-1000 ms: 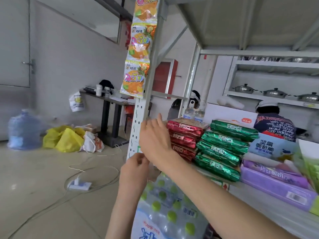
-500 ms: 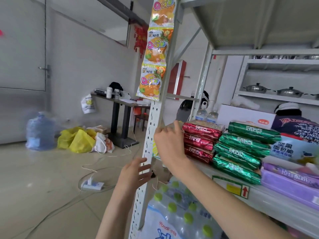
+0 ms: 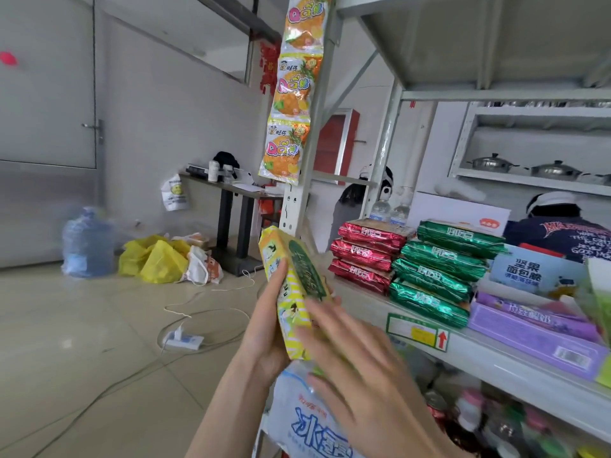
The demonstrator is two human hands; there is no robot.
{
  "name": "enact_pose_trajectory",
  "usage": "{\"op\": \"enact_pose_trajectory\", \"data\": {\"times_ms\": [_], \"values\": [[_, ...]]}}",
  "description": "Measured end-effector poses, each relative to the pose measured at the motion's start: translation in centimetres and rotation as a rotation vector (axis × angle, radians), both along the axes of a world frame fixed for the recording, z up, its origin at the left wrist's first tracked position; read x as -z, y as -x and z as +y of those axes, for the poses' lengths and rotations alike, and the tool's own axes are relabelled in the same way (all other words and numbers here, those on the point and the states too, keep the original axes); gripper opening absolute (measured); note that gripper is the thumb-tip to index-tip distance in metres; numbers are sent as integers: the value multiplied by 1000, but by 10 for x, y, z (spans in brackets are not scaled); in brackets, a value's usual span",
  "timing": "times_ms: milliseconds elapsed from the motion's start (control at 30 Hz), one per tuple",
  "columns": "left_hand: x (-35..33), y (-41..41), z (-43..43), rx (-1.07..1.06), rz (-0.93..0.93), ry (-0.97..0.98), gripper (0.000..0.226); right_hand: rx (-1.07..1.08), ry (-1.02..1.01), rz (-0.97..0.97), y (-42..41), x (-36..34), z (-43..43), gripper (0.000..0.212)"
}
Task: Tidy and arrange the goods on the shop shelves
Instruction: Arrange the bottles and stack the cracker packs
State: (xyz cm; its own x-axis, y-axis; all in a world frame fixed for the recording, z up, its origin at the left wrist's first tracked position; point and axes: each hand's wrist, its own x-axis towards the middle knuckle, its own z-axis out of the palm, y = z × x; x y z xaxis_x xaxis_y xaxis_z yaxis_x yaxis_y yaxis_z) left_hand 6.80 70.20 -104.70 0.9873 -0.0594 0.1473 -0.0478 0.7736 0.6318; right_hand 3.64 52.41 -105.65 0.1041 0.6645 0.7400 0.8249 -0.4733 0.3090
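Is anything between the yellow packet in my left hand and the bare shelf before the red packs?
Nothing lying on the bare shelf blocks it. Your open right hand hovers beside the yellow packet on the shelf side, and the upright post stands just behind its top.

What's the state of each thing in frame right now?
yellow packet: off the shelf, gripped by left hand
right hand: open, fingers spread, blurred
red packets: stacked on shelf
green packets: stacked beside the red
candy strip: hanging down the shelf post
door: shut
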Motion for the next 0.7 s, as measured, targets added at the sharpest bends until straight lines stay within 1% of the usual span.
{"op": "enact_pose_trajectory", "data": {"times_ms": [33,67,100,133,167,200,233,267,333,367,433,467,500,567,633,700], "values": [[-1,1,-8,4,-32,34,85,33,-95,148,2,3,-14,63],[-2,0,-17,14,-56,60,83,54,-231,338,6,5,-26,75],[-4,1,-28,24,-78,74,80,47,-375,589,11,5,-34,84],[-6,2,-40,22,-99,64,77,4,-508,879,15,5,-42,90],[-7,3,-53,5,-126,31,74,-79,-626,1165,18,5,-49,96],[-9,6,-68,-18,-156,-8,70,-189,-714,1405,17,6,-56,102],[-12,9,-81,-37,-176,-37,66,-320,-787,1554,15,7,-63,105],[-14,10,-91,-58,-187,-62,63,-442,-853,1613,11,7,-72,105],[-16,7,-104,-92,-221,-130,64,-607,-982,1615,8,3,-91,97],[-16,4,-107,-102,-251,-170,71,-678,-1059,1582,7,0,-99,86],[-15,-1,-112,-122,-285,-263,85,-730,-1219,1435,0,-8,-117,60],[-17,-2,-115,-142,-290,-308,85,-719,-1277,1346,-4,-11,-127,56],[-18,-3,-118,-156,-300,-331,78,-706,-1305,1260,-6,-15,-138,58],[-22,-3,-126,-144,-346,-310,65,-693,-1296,1115,-10,-21,-158,66],[-28,-1,-137,-133,-408,-260,67,-675,-1281,1018,-11,-23,-175,74],[-33,1,-147,-192,-385,-283,72,-673,-1256,960,-11,-25,-187,77]]}}
